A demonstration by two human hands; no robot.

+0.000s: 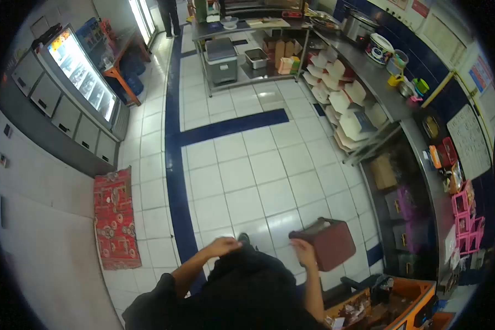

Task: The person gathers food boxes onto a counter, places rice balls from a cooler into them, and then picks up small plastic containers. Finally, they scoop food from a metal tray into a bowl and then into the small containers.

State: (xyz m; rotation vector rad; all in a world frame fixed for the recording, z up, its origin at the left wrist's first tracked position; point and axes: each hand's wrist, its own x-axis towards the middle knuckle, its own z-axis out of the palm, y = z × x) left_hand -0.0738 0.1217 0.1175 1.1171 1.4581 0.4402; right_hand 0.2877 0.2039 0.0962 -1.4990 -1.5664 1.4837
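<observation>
- Head view: a person's two bare hands extend forward over a white tiled floor [245, 176], in front of a black garment [247, 291].
- Left hand [223, 247]: located at the front of the garment, fingers curled. The pictures do not show whether it grips anything; its grasp cannot be determined.
- Right hand [304, 253]: fingers gathered, positioned at the near left edge of a reddish-brown box [333, 245]. Contact with the box cannot be confirmed, nor can the closure of the fingers.
- Reddish-brown box: located on the floor, to the right of the person's legs. A dark shoe [244, 238] shows between the two hands.
- Lower right: an orange-edged crate [418, 302] contains mixed items, too blurred to identify.
- Right side: a steel counter [363, 69] runs along the wall; open cartons [349, 118] are stacked beneath it. Pink baskets [468, 225] stand farther down the counter side.
- Far end: a grey cooler [221, 60] stands below a metal table [258, 27].
- Left side: a lit display refrigerator [82, 71] stands against the wall; a red patterned mat [115, 220] lies on the floor.
- Background, upper left: another person's legs [169, 19] are visible.
</observation>
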